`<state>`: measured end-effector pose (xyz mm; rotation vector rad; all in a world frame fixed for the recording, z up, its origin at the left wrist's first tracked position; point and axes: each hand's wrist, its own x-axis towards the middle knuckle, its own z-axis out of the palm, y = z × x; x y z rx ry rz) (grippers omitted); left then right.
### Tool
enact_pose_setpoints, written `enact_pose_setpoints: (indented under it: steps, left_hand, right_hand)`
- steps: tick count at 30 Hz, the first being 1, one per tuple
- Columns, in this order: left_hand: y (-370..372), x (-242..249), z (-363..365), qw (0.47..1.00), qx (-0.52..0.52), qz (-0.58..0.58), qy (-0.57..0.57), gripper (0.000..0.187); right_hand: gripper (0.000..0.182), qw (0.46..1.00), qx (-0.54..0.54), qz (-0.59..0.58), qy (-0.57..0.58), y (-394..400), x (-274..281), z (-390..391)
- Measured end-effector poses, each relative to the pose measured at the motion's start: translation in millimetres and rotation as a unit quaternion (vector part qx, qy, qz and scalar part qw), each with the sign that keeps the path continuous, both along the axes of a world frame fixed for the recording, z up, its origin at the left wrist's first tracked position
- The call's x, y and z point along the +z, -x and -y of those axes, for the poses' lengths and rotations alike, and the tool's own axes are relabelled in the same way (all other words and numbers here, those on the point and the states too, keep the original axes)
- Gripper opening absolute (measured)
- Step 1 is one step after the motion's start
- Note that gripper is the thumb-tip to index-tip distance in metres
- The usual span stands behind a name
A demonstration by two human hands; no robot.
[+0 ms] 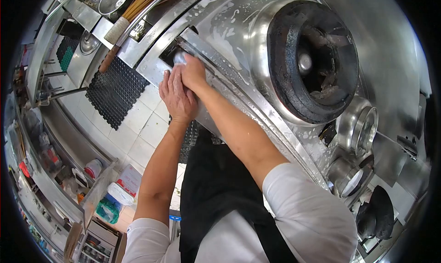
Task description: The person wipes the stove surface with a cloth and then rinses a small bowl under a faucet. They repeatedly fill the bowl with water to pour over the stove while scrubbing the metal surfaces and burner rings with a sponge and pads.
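Upper centre of the frame: your right hand (pixel 193 72) presses a pale cloth (pixel 180 58) against the soapy front ledge of the stainless wok range (pixel 229 42), fingers curled down over the cloth so only a corner shows. Your left hand (pixel 177 97) lies just beside it, fingers straight and together, flat against the range front and holding nothing. Right of centre sits the blackened burner well (pixel 312 61). At upper left, a bamboo brush (pixel 124 24) lies across the range; a black floor mat (pixel 115 91) lies below.
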<state>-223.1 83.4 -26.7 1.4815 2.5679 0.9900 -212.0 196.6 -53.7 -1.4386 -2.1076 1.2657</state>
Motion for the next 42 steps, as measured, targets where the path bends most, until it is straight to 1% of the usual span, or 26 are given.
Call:
enact_pose_setpoints:
  steps: [2, 4, 6, 9, 11, 14, 16, 18, 20, 21, 23, 24, 25, 27, 28, 29, 30, 31, 32, 34, 35, 38, 39, 40, 42]
  left_hand:
    - [-1, 3, 1, 1.000, 0.004, 0.008, -0.006, 0.064]
    - [-1, 3, 0, 1.000, 0.007, 0.008, 0.006, 0.065]
    - [-1, 3, 3, 1.000, 0.005, 0.002, 0.018, 0.066]
    - [0, 2, 2, 1.000, 0.002, -0.007, 0.025, 0.066]
    - [-1, 2, 2, 1.000, 0.006, -0.005, 0.028, 0.065]
    - [-2, 4, 1, 1.000, 0.001, -0.018, 0.017, 0.061]
    - [-1, 4, -4, 0.999, 0.001, -0.036, 0.013, 0.058]
    - [-1, -3, -1, 0.999, -0.008, -0.045, 0.014, 0.058]
    - [-3, -3, 0, 0.998, -0.009, -0.048, 0.034, 0.057]
    - [-2, -8, 1, 0.998, -0.010, -0.053, 0.033, 0.057]
    - [-4, -7, 0, 0.997, -0.008, -0.068, 0.040, 0.055]
    - [-4, -6, 0, 0.996, -0.009, -0.078, 0.039, 0.054]
    - [-2, -5, -2, 0.996, -0.010, -0.079, 0.037, 0.053]
    - [-4, -5, -1, 0.996, -0.015, -0.082, 0.034, 0.052]
    - [-4, -5, -1, 0.995, -0.015, -0.089, 0.037, 0.051]
    - [-4, -6, -1, 0.994, -0.017, -0.096, 0.038, 0.051]
    - [-4, -8, -2, 0.994, -0.019, -0.103, 0.038, 0.050]
    - [-3, -11, -1, 0.993, -0.020, -0.108, 0.041, 0.050]
    - [-2, -12, 0, 0.993, -0.025, -0.110, 0.038, 0.050]
    - [1, -14, 1, 0.993, -0.029, -0.114, 0.032, 0.050]
    - [1, -12, 1, 0.990, -0.034, -0.131, 0.031, 0.051]
    - [4, -9, 2, 0.987, -0.067, -0.146, 0.019, 0.049]
    - [4, -7, 1, 0.987, -0.077, -0.142, 0.010, 0.049]
    - [1, -5, 0, 0.987, -0.087, -0.134, 0.000, 0.048]
    - [-6, 3, 1, 0.988, -0.058, -0.136, 0.038, 0.047]
  right_hand:
    - [0.026, 0.997, 0.047, 0.014, -0.059, 9, -7, -13]
    - [0.024, 0.983, 0.144, 0.094, -0.068, 9, -6, -21]
    - [0.022, 0.957, 0.227, 0.168, -0.068, -2, -4, -24]
    - [0.022, 0.926, 0.276, 0.255, -0.016, -71, 16, -8]
    - [0.024, 0.911, 0.304, 0.273, 0.052, -132, 4, 3]
    - [0.024, 0.942, 0.183, 0.247, 0.138, -156, -3, 14]
    - [0.026, 0.973, 0.182, 0.125, 0.064, -118, -3, 9]
    - [0.028, 0.966, 0.214, 0.140, 0.031, -68, -40, -3]
    - [0.033, 0.965, 0.203, 0.137, 0.095, -62, -28, -4]
    - [0.038, 0.946, 0.235, 0.186, 0.124, -82, -28, 1]
    - [0.043, 0.935, 0.203, 0.242, 0.163, -163, -22, 26]
    - [0.033, 0.962, 0.150, 0.203, 0.105, -211, -17, 48]
    - [0.037, 0.980, 0.106, 0.149, 0.074, -256, -20, 68]
    - [0.036, 0.967, 0.021, 0.235, 0.101, -294, 2, 82]
    - [0.035, 0.954, 0.131, 0.261, 0.066, -290, -9, 80]
    - [0.034, 0.929, 0.236, 0.285, 0.029, -273, -26, 69]
    - [0.034, 0.890, 0.338, 0.305, -0.007, -254, -40, 65]
    - [0.043, 0.942, 0.068, 0.236, 0.227, -213, 4, 49]
    - [0.043, 0.958, 0.055, 0.191, 0.208, -183, -17, 46]
    - [0.039, 0.964, 0.076, 0.153, 0.202, -139, -5, 28]
    - [0.038, 0.967, 0.083, 0.134, 0.201, -133, -4, 23]
    - [0.036, 0.964, 0.143, 0.174, 0.140, -183, -10, 38]
    - [0.034, 0.958, 0.112, 0.198, 0.176, -216, 2, 44]
    - [0.033, 0.955, 0.119, 0.212, 0.169, -254, -2, 53]
    - [0.032, 0.949, 0.137, 0.237, 0.158, -327, -22, 78]
